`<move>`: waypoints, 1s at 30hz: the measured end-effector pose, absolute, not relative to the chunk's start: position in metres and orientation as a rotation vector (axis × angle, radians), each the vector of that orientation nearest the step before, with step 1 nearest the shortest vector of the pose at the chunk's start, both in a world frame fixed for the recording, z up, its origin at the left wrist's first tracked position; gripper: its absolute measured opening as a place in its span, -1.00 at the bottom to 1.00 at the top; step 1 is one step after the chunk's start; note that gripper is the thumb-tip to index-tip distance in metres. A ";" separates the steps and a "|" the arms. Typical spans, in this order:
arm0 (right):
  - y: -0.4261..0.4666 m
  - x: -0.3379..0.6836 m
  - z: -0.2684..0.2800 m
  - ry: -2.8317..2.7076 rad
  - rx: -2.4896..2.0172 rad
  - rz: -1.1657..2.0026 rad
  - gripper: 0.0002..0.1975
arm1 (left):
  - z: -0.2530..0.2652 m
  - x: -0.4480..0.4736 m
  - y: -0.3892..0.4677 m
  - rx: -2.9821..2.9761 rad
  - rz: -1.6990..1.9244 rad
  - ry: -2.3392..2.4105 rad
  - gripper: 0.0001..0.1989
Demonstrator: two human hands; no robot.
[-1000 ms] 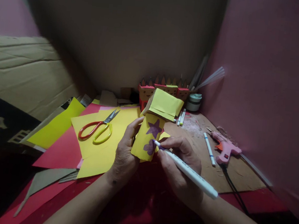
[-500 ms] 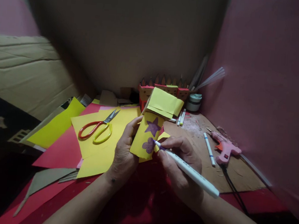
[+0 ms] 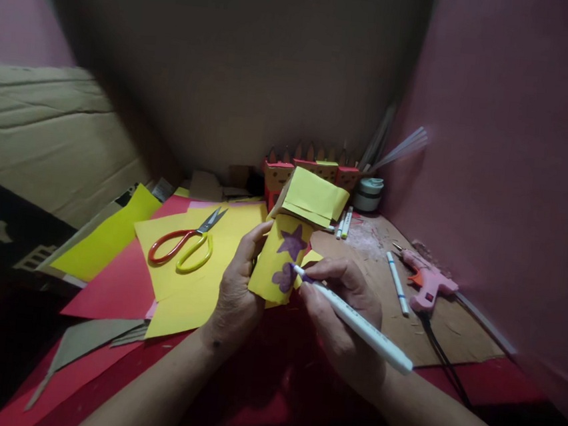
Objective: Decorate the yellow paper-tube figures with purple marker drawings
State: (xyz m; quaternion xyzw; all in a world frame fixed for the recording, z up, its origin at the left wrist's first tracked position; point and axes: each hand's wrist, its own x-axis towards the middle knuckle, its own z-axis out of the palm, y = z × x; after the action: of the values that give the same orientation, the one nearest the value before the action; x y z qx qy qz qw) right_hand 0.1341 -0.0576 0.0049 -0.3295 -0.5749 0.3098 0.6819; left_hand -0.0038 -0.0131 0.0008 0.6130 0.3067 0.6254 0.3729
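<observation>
Dim corner, pink wall (image 3: 510, 161) on the right, red tabletop (image 3: 255, 404), brown cardboard mat (image 3: 458, 333) over its right side. We have the yellow paper figure (image 3: 269, 265) held up over the middle of the tabletop, towards the near edge, top leaning slightly right, probably so its decorated side faces the pen and the eyes. Left hand (image 3: 240, 292) wraps the figure's left side, likely to steady it; most fingers are behind it, so we can't tell whether they're spread or together. Right hand (image 3: 347, 313) pinches a white marker (image 3: 363, 324) between thumb and forefinger close to the nib, presumably for fine control; its other fingers are curled underneath, partly hidden. We see the nib at the top edge of a lobed purple shape (image 3: 283, 280), just below a purple star (image 3: 292, 242). Scissors (image 3: 203, 233) lie open on yellow sheets (image 3: 179, 310) left of centre, seemingly parked off the working spot. Pink glue gun (image 3: 426, 277) and blue-banded marker (image 3: 397, 284) sit by the right edge, handy for the right hand we'd guess. Small cardboard figures (image 3: 318, 169) line the far edge
</observation>
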 end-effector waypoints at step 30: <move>-0.058 0.133 0.010 -1.341 -0.683 0.710 -0.86 | -0.001 -0.004 -0.011 1.656 1.637 0.828 -0.47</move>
State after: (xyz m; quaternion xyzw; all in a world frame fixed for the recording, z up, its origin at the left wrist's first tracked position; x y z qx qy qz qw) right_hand 0.1325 -0.0582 0.0101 -0.3036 -0.5957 0.3156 0.6734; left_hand -0.0044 -0.0112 -0.0014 0.6327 0.3165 0.6256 0.3289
